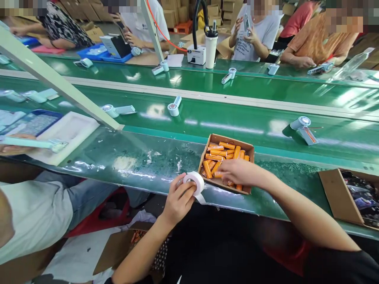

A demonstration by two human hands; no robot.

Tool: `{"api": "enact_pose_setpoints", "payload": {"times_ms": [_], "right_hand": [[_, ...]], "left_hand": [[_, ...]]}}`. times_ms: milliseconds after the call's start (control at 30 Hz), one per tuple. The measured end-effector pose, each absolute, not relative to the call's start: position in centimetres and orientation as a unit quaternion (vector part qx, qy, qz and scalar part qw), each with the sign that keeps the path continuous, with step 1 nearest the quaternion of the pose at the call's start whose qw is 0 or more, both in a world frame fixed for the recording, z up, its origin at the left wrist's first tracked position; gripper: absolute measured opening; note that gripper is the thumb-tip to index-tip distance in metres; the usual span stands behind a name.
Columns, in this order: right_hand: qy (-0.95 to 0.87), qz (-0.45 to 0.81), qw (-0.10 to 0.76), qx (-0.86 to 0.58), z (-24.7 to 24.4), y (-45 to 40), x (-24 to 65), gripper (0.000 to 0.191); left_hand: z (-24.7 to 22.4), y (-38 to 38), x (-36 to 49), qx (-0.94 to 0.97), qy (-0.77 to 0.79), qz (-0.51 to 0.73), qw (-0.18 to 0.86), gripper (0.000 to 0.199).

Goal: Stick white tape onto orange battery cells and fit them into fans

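My left hand (180, 199) is closed around a roll of white tape (199, 182), with fingers through its hole and a loose tail of tape hanging below. To its right, my right hand (241, 172) reaches into an open cardboard box (250, 152) full of orange cylindrical batteries (217, 152). Its fingers are curled down at a battery near the box's front side, and the fingertips are partly hidden. The box rests on the green bench edge, close to the conveyor.
Light-blue handheld fans (174, 107) lie scattered on the green conveyor (225, 114). At the right stands a carton of dark packets (340, 197). A slanted metal post (59, 75) rises at left, beside a neighbouring person (32, 221). Several people work across the line.
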State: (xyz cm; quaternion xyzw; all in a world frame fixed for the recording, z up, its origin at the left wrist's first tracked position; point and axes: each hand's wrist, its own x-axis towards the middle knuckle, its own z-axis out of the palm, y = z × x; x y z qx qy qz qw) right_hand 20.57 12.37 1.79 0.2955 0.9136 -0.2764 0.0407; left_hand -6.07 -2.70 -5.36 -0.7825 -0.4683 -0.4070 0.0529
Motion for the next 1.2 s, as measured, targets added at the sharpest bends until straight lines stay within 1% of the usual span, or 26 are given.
{"api": "enact_pose_setpoints", "payload": {"times_ms": [100,133,167,233,300,400,500,567,700,733,767,800,833,867,933,967,1000,1033,1067,1133,1200], "right_hand": [[0.803,-0.435,-0.150,0.379,2.2,11.9,23.7,0.039],[0.752,-0.491,-0.197,0.392,2.1,11.4,24.4,0.043],[0.703,-0.546,-0.231,0.394,2.1,10.6,24.8,0.046],[0.633,-0.623,-0.261,0.378,2.0,8.9,24.6,0.050],[0.631,-0.627,-0.264,0.373,2.4,7.3,23.8,0.050],[0.721,-0.538,-0.221,0.377,3.9,5.8,23.0,0.041],[0.781,-0.477,-0.179,0.360,5.5,5.4,23.3,0.033],[0.799,-0.469,-0.158,0.342,6.0,5.3,23.6,0.029],[0.828,-0.455,-0.062,0.322,5.8,5.1,24.1,0.018],[0.824,-0.458,-0.048,0.330,5.5,5.0,24.1,0.016],[0.810,-0.473,-0.052,0.343,5.0,4.8,24.1,0.015],[0.784,-0.504,-0.074,0.355,4.4,4.4,23.8,0.016],[0.743,-0.545,-0.116,0.370,3.6,3.9,23.4,0.018],[0.688,-0.587,-0.177,0.388,2.7,3.2,22.7,0.021],[0.548,-0.632,-0.337,0.431,0.7,1.3,20.9,0.035],[0.478,-0.625,-0.416,0.455,-0.2,0.4,19.8,0.042],[0.422,-0.608,-0.477,0.474,-1.0,-0.4,18.9,0.047],[0.389,-0.592,-0.514,0.484,-1.4,-0.9,18.3,0.049],[0.378,-0.578,-0.531,0.490,-1.5,-0.9,18.1,0.049],[0.407,-0.522,-0.552,0.507,-0.9,0.4,19.4,0.048],[0.435,-0.390,-0.615,0.529,0.3,3.2,23.0,0.046]], "left_hand": [[-4.3,-2.4,-6.3,-0.803,-0.434,-0.406,0.041,0.029],[-4.0,-2.2,-6.3,-0.814,-0.419,-0.401,0.035,0.029],[-3.6,-2.0,-6.3,-0.824,-0.407,-0.394,0.029,0.029],[-2.8,-1.3,-6.0,-0.847,-0.382,-0.370,0.029,0.029],[-1.8,-0.6,-5.6,-0.873,-0.345,-0.341,0.044,0.027],[-0.3,0.3,-5.0,-0.909,-0.281,-0.298,0.071,0.023],[0.7,0.8,-4.6,-0.928,-0.258,-0.261,0.065,0.023],[1.0,0.8,-4.4,-0.936,-0.245,-0.249,0.051,0.025],[1.7,0.2,-4.1,-0.947,-0.232,-0.219,0.046,0.021],[1.9,0.0,-4.0,-0.947,-0.238,-0.210,0.040,0.020],[2.1,-0.3,-3.8,-0.947,-0.247,-0.203,0.034,0.021],[2.3,-0.6,-3.6,-0.945,-0.257,-0.198,0.030,0.021],[2.5,-0.8,-3.4,-0.942,-0.270,-0.195,0.035,0.022],[2.6,-0.9,-3.0,-0.936,-0.287,-0.198,0.048,0.021],[2.5,-0.9,-2.0,-0.913,-0.330,-0.224,0.088,0.017],[2.3,-1.0,-1.3,-0.898,-0.351,-0.246,0.101,0.013],[2.0,-1.1,-0.6,-0.884,-0.369,-0.269,0.103,0.009],[1.6,-1.4,0.2,-0.873,-0.383,-0.289,0.092,0.006],[1.2,-2.0,0.9,-0.868,-0.387,-0.304,0.067,0.006],[0.2,-3.5,1.8,-0.876,-0.360,-0.321,-0.013,0.013],[-1.1,-5.1,1.4,-0.885,-0.312,-0.335,-0.081,0.017]]}}
